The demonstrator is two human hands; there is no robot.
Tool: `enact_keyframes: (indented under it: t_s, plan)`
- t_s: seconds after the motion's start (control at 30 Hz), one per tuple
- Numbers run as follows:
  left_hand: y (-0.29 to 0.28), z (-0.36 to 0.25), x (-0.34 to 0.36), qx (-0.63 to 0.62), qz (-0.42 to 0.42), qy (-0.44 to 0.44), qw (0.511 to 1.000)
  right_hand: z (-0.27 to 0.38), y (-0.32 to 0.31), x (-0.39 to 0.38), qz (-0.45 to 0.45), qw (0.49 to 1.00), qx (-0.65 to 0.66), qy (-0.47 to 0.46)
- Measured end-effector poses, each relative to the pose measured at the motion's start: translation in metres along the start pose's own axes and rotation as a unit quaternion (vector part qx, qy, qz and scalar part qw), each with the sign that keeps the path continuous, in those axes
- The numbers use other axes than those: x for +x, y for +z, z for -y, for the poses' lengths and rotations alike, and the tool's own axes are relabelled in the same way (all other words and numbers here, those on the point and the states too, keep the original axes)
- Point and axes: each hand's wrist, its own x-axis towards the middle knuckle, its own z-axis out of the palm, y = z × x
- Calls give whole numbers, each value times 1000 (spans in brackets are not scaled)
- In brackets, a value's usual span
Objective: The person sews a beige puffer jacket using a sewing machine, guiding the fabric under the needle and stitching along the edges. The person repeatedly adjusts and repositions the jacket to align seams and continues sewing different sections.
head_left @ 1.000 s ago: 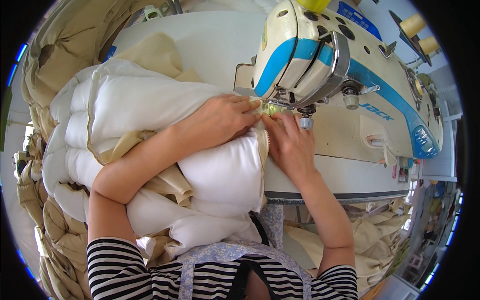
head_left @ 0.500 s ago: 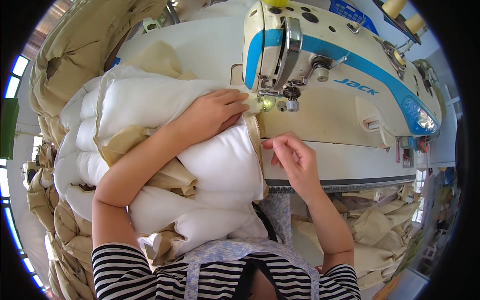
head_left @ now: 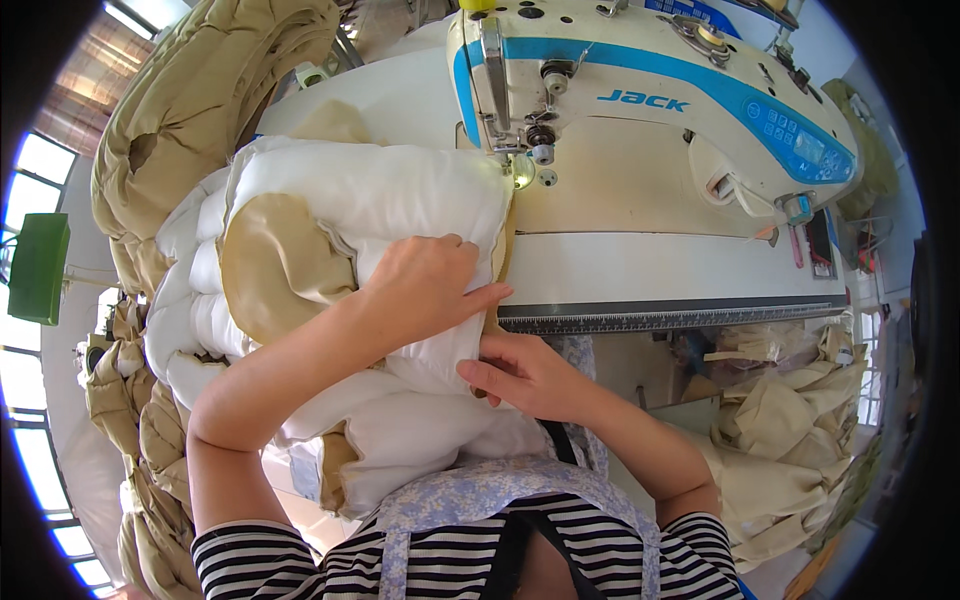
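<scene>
A puffy white padded garment (head_left: 390,180) lies across the sewing machine table, its right edge bordered by a tan strip (head_left: 503,262). The far end of that edge reaches the needle area of the sewing machine (head_left: 518,172), where a small light glows. My left hand (head_left: 428,287) presses on the padding, its fingers curled into the fabric and its thumb stretched to the tan edge. Closer to me, my right hand (head_left: 525,375) pinches the garment's edge, thumb on top and the other fingers partly hidden. A tan fabric piece (head_left: 285,262) lies on the padding beside my left forearm.
A ruler strip (head_left: 660,318) runs along the table's front edge. Tan padded garments (head_left: 205,110) are heaped at the left. More tan fabric (head_left: 790,430) is piled below the table at the right. A blue basket (head_left: 700,14) stands behind the machine.
My left hand has moved from near the needle toward me along the garment. My right hand has come nearer and left, and now grips the edge. The view has shifted.
</scene>
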Motion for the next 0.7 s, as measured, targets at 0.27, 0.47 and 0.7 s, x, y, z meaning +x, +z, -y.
enact_keyframes:
  t_s: [0.27,0.47,0.7]
  plan:
    - [19,-11,-15,21,-54,-52,997,-8,8,-31,-134,942,-290,-106]
    - [16,-14,-10,84,1,8,996,-9,17,-27,-118,911,-265,-292]
    - [5,-1,-16,9,-104,-80,991,-21,-35,4,-295,780,-490,-255]
